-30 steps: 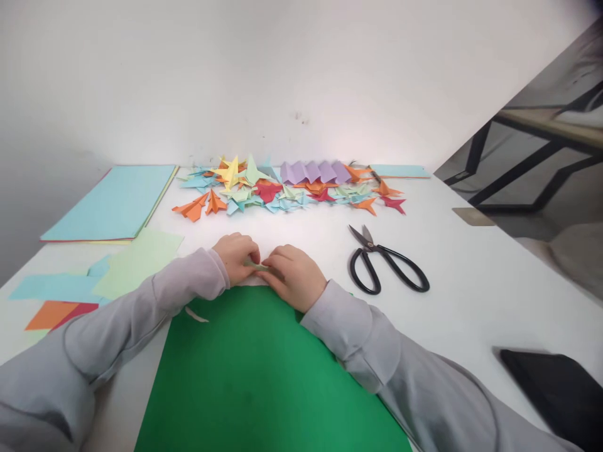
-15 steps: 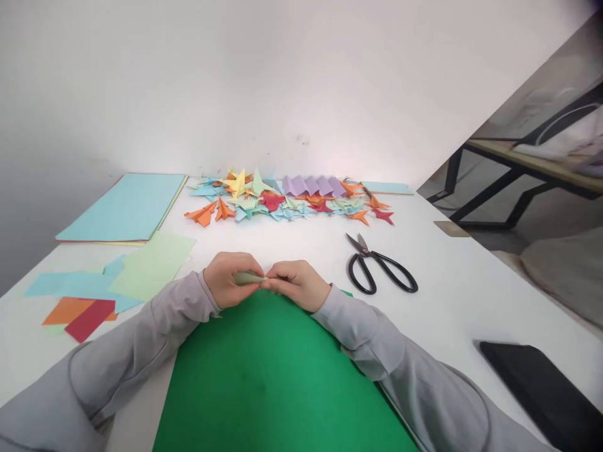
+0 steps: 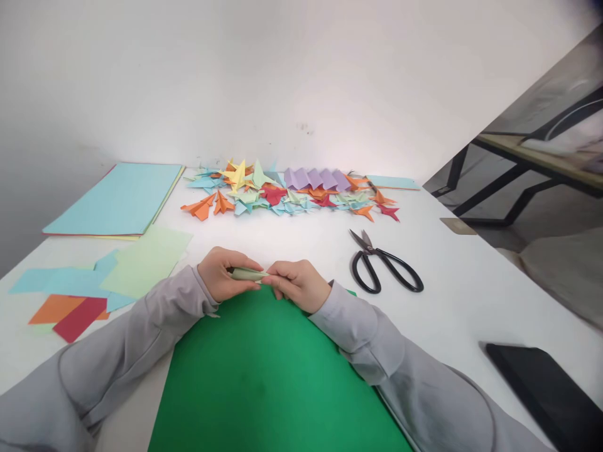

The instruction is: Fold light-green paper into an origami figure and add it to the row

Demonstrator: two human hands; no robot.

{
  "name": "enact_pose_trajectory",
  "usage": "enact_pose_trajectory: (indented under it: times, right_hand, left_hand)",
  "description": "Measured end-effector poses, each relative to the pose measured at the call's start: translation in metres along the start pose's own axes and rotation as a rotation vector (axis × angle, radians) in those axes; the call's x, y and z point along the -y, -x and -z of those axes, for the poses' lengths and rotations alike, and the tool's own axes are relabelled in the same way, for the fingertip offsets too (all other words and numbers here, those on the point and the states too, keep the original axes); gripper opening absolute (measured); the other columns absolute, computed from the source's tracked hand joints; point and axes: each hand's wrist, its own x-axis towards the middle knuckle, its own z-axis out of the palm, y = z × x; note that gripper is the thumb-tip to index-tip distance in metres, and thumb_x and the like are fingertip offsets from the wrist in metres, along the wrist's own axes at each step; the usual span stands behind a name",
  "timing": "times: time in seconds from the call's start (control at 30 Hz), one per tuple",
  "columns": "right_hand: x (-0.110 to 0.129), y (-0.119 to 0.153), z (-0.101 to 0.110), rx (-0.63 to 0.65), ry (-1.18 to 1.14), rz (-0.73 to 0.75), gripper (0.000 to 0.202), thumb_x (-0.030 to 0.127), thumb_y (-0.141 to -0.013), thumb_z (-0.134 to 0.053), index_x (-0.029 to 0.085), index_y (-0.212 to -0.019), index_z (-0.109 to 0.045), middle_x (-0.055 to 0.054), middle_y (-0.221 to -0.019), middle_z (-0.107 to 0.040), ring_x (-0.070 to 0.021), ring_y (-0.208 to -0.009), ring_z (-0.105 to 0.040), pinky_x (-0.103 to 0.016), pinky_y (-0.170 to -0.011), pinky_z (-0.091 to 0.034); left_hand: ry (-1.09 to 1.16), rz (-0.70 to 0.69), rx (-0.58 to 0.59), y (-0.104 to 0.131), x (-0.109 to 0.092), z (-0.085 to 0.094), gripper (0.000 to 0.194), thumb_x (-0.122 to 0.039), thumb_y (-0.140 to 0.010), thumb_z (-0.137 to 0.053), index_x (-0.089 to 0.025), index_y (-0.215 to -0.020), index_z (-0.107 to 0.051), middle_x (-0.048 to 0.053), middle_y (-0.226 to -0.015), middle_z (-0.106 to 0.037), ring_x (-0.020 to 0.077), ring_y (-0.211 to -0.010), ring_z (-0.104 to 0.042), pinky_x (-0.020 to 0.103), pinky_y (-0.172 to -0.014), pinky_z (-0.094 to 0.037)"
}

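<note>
Between my two hands, above the far edge of a green sheet (image 3: 277, 370), is a small piece of folded pale green paper (image 3: 245, 274). My left hand (image 3: 222, 274) is closed around its left part, thumb below and fingers above. The thumb and forefinger of my right hand (image 3: 298, 284) pinch its narrow right end. Fingers cover part of the folds, so the full shape is hidden. To the right of my right hand lie black-handled scissors (image 3: 382, 262), blades apart, on the white table (image 3: 447, 314).
Folded paper figures (image 3: 273, 194) in several colours run along the wall, with a purple pleated strip (image 3: 316, 179) among them. At left are a stack of light blue sheets (image 3: 115, 199), a pale green sheet (image 3: 146, 260) and cut paper pieces (image 3: 81, 319). A black tablet-like slab (image 3: 546, 389) lies at right.
My left hand's fingers have parted slightly from the right hand's, baring more of the folded paper. My right hand keeps its pinch. The view has shifted a little.
</note>
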Motion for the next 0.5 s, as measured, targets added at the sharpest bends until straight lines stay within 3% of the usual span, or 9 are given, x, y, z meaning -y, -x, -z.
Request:
enact_pose_trajectory:
  times: [0.2, 0.5]
  right_hand:
    - [-0.0020, 0.0009, -0.0004, -0.023, 0.106, 0.047, 0.031, 0.040, -0.086, -0.041, 0.015, -0.076, -0.058, 0.004, -0.046, -0.053, -0.0068, -0.041, -0.045, -0.018, -0.047, -0.036]
    - [-0.0035, 0.0016, -0.0021, -0.043, 0.194, 0.131, 0.024, 0.031, -0.086, -0.041, 0.015, -0.080, -0.058, 0.004, -0.047, -0.049, -0.0078, -0.045, -0.045, -0.018, -0.048, -0.034]
  left_hand:
    - [0.234, 0.189, 0.025, 0.0008, 0.0029, -0.0021, 0.020, -0.026, -0.064, -0.065, -0.011, -0.076, -0.068, 0.005, -0.054, -0.066, 0.0150, -0.045, -0.061, 0.024, -0.042, -0.053]
    - [0.374, 0.296, 0.025, -0.0006, 0.0036, -0.0035, 0.020, -0.026, -0.060, -0.070, -0.009, -0.069, -0.067, 0.005, -0.051, -0.066, 0.0151, -0.045, -0.061, 0.024, -0.043, -0.054]
